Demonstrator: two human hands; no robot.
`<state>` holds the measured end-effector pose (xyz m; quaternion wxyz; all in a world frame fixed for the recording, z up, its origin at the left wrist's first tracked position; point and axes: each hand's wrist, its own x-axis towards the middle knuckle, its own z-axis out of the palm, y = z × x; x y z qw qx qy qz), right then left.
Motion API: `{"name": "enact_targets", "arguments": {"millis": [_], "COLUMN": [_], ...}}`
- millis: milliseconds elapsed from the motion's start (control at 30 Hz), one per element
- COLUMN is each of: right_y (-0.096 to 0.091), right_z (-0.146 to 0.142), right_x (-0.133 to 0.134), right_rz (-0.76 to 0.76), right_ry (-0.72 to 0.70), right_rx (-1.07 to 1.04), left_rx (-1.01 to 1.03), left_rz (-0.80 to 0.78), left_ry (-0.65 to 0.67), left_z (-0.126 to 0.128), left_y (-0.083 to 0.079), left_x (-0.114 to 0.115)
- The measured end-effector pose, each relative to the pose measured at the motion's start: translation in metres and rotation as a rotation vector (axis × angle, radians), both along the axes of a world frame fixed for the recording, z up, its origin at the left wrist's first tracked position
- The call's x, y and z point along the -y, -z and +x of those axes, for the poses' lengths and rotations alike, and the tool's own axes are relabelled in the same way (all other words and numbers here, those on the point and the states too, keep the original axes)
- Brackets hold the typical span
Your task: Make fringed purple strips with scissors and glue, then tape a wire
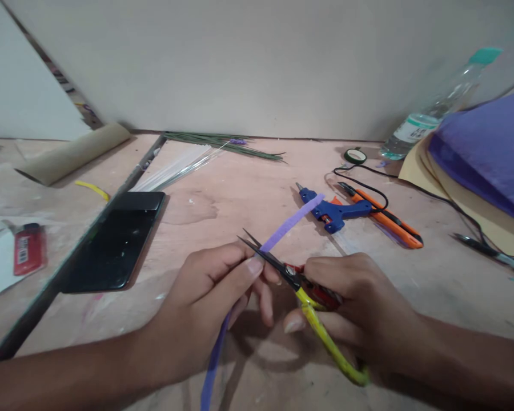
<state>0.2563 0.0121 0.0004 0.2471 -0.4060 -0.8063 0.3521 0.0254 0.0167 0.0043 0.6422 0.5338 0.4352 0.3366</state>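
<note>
Between thumb and fingers, my left hand (216,285) pinches a narrow purple strip (289,224) that looks like felt or paper. One end sticks out up and to the right; the other hangs below the hand. My right hand (355,302) is wrapped around scissors (292,277) with dark blades and yellow-covered handles. The blades are parted and lie across the strip right beside my left thumb. Part of the scissor handle is hidden by my right fingers.
Beyond the hands lie a blue glue gun (336,211), an orange utility knife (389,220) and green tape (355,156). At right are a bottle (437,108), purple sheets (488,148) and a pen (488,249). Leftward are a phone (115,245), cardboard tube (75,154) and red lighter (28,249).
</note>
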Motion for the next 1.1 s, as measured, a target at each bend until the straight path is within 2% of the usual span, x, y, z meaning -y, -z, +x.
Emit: {"name": "enact_targets", "arguments": {"millis": [400, 800, 1100], "right_y": [0.0011, 0.0016, 0.0015], "right_z": [0.0009, -0.0016, 0.0009], "right_x": [-0.0005, -0.001, -0.0003], "right_rz": [0.009, 0.033, -0.05], "right_ry": [0.003, -0.013, -0.008], "right_rx": [-0.022, -0.048, -0.017], "left_rx": [0.004, 0.0, -0.015], "left_rz": [0.041, -0.011, -0.006], "left_ry": [-0.024, 0.003, -0.006], "left_z": [-0.0027, 0.001, 0.0001], "left_y": [0.0012, -0.001, 0.0004], "left_x": [0.0007, 0.0012, 0.0013]}}
